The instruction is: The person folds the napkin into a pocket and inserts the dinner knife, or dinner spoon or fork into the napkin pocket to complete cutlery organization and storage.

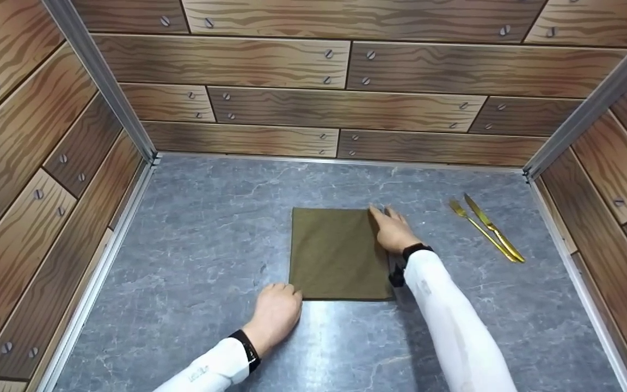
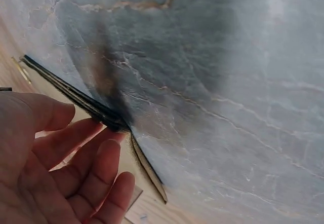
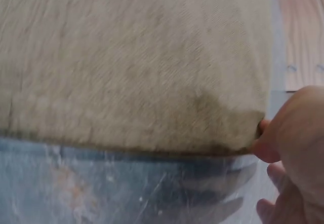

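Observation:
A folded olive-brown cloth (image 1: 340, 256) lies flat on the grey marbled surface as a near square. At its near left corner is my left hand (image 1: 276, 309); in the left wrist view its loosely bent fingers (image 2: 96, 181) touch the layered edge, with the thumb held apart from them. My right hand (image 1: 395, 233) lies along the far right part of the cloth, fingers fairly straight. Up close, one digit of this hand (image 3: 298, 158) touches the cloth's corner (image 3: 243, 127), while other fingertips sit just off its edge. Part of the right edge is hidden under that hand.
Right of the cloth, a gold fork (image 1: 477, 226) and a gold knife (image 1: 490, 223) lie side by side, handles meeting. Wood-patterned panels (image 1: 270, 103) wall the left, back and right sides, with metal rails (image 1: 101, 272) along the surface's edges.

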Tool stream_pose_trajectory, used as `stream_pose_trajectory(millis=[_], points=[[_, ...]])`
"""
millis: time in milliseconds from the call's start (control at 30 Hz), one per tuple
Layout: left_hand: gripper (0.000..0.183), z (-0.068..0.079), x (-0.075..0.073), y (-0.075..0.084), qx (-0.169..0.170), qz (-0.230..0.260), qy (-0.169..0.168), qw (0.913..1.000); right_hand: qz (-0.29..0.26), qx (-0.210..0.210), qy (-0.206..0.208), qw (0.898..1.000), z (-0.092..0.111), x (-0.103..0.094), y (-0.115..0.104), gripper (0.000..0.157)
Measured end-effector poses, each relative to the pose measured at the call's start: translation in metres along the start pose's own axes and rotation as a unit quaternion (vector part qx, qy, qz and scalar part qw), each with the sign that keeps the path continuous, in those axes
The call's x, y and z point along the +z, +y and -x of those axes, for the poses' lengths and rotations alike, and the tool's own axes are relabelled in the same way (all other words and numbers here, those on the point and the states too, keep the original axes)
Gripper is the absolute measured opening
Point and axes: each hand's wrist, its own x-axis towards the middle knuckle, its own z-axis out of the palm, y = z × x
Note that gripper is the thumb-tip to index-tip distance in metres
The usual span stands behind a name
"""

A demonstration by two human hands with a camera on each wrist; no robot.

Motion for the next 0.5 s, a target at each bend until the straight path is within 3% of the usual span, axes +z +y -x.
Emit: stream_pose_trajectory(millis=[167,267,400,500], points=[[0.015,0.0,0.004,0.0,-0.003,0.007,0.001,1.0,-0.026,-0.058,0.04,0.997,0.023,0.005,0.007,0.064],[0.019,-0.003,0.003,-0.002,-0.015,0.01,-0.018,0.9997,-0.036,-0.083,0.069,0.993,0.043,0.011,0.014,0.054],[0.023,-0.017,-0.001,-0.002,-0.021,0.018,-0.051,0.9983,-0.053,-0.097,0.111,0.988,0.074,0.02,0.023,0.042],[0.022,-0.032,-0.002,0.009,-0.007,0.033,-0.06,0.9976,-0.065,-0.09,0.141,0.984,0.097,0.031,0.029,0.037]])
